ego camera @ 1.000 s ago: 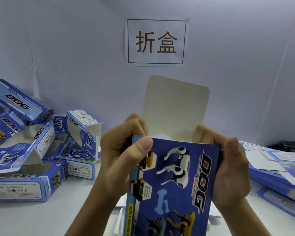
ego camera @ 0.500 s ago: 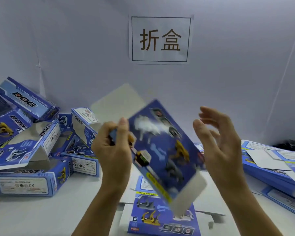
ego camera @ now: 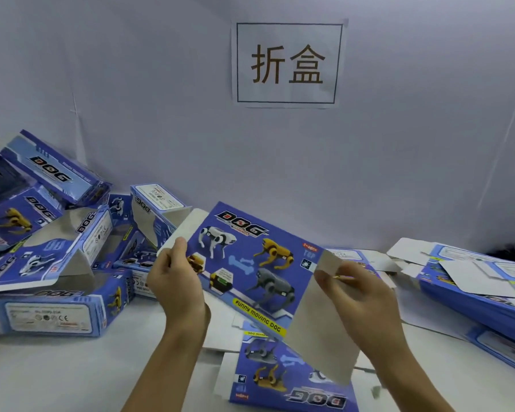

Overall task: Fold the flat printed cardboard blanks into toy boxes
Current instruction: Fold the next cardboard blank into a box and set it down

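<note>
From the head view, a printed cardboard blank is held tilted in the air above the counter's near middle, the left hand pinching its left edge and the right hand gripping its plain white right flap. Under it another flat blank lies on the counter. Folded boxes are heaped at the far left edge, and more flat blanks are stacked along the right edge.

A blue dog-printed box is held tilted above flat blanks; folded boxes are piled left.

Even, soft, bluish indoor light, faint shadows, slight overall softness, wide-angle bending at the edges, no glare
</note>
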